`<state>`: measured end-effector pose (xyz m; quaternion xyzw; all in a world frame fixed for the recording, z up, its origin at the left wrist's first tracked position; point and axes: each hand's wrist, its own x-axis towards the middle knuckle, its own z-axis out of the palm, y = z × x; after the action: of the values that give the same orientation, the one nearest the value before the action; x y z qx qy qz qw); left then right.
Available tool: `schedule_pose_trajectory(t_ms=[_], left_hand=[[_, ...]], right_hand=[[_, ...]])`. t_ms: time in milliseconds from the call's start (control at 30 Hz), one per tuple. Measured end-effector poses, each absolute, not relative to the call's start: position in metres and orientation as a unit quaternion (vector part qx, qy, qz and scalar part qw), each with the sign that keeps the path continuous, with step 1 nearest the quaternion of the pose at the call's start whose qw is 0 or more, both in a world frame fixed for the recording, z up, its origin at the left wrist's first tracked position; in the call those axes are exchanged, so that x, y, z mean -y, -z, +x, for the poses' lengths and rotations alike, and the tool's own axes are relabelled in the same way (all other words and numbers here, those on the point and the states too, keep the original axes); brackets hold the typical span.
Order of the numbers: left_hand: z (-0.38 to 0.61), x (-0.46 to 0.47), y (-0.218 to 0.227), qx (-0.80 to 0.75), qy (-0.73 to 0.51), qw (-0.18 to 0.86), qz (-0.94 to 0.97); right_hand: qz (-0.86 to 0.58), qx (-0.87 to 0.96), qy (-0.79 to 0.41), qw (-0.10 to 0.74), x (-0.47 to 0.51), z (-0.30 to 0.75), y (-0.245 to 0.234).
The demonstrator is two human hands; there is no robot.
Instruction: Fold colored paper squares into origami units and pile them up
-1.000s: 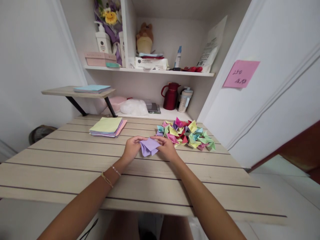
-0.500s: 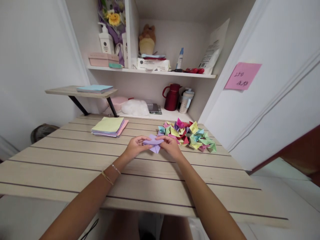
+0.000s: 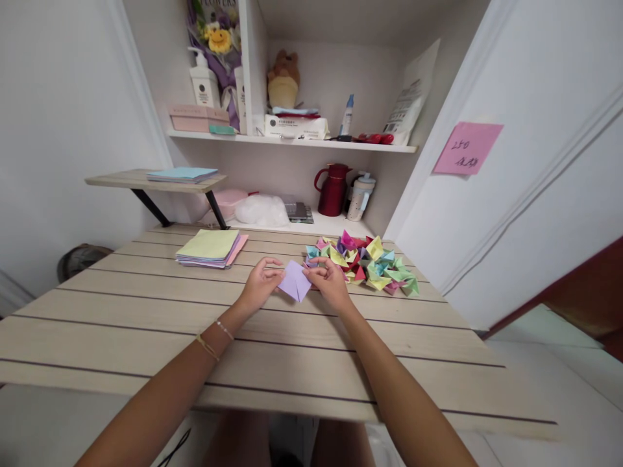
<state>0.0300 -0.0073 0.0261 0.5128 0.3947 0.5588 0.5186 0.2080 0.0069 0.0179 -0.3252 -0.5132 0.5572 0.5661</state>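
Note:
A folded piece of purple origami paper (image 3: 294, 281) is held up just over the table, turned so that it looks like a flat diamond with a crease down its lower half. My left hand (image 3: 263, 281) pinches its left corner between thumb and finger. On the opposite corner, my right hand (image 3: 329, 281) has the same kind of pinch. Close behind my right hand lies a heap of folded paper boats (image 3: 374, 263) in yellow, green, red, blue and pink.
A stack of coloured paper sheets (image 3: 209, 246) lies on the slatted table (image 3: 292, 363) at the left. Behind it a small raised shelf (image 3: 111, 178) carries more blue paper (image 3: 182, 174). At the back stand a red jug (image 3: 332, 190) and a pale tumbler (image 3: 361, 196).
The purple paper went from a flattened shape with a wide upper flap to a flat diamond. My hands have moved slightly apart, each now at a side corner.

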Motion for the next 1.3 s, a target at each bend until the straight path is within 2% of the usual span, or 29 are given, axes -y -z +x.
schedule_pose_trajectory(t_ms=[167,233,300,367,467,633,800,933,1133,1300], left_hand=[[0.030,0.008,-0.027,-0.394,-0.575,0.492,0.522],[0.031,0.009,-0.027,-0.397,-0.560,0.487,0.540],[0.032,0.010,-0.027,-0.403,-0.547,0.485,0.550],[0.032,0.011,-0.028,-0.407,-0.538,0.498,0.544],[0.033,0.013,-0.028,-0.387,-0.527,0.561,0.507],[0.031,0.010,-0.022,-0.380,-0.522,0.616,0.452],[0.025,0.001,-0.016,-0.419,-0.568,0.569,0.421],[0.022,-0.001,-0.018,-0.412,-0.583,0.560,0.420],[0.028,0.008,-0.027,-0.393,-0.530,0.593,0.462],[0.032,0.013,-0.028,-0.376,-0.490,0.611,0.495]], right_hand=[[-0.306,0.537,-0.584,0.526,-0.005,0.200,-0.012],[-0.305,0.554,-0.557,0.539,-0.005,0.197,-0.009],[-0.337,0.597,-0.474,0.552,-0.006,0.197,-0.007],[-0.374,0.667,-0.342,0.545,-0.005,0.198,-0.008],[-0.367,0.762,-0.153,0.511,0.000,0.201,-0.012],[-0.310,0.834,-0.030,0.456,0.007,0.199,-0.018],[-0.272,0.857,-0.027,0.437,0.004,0.202,-0.018],[-0.286,0.842,-0.058,0.454,0.001,0.204,-0.017],[-0.377,0.737,-0.170,0.534,0.002,0.201,-0.019],[-0.399,0.705,-0.256,0.527,0.003,0.200,-0.019]])
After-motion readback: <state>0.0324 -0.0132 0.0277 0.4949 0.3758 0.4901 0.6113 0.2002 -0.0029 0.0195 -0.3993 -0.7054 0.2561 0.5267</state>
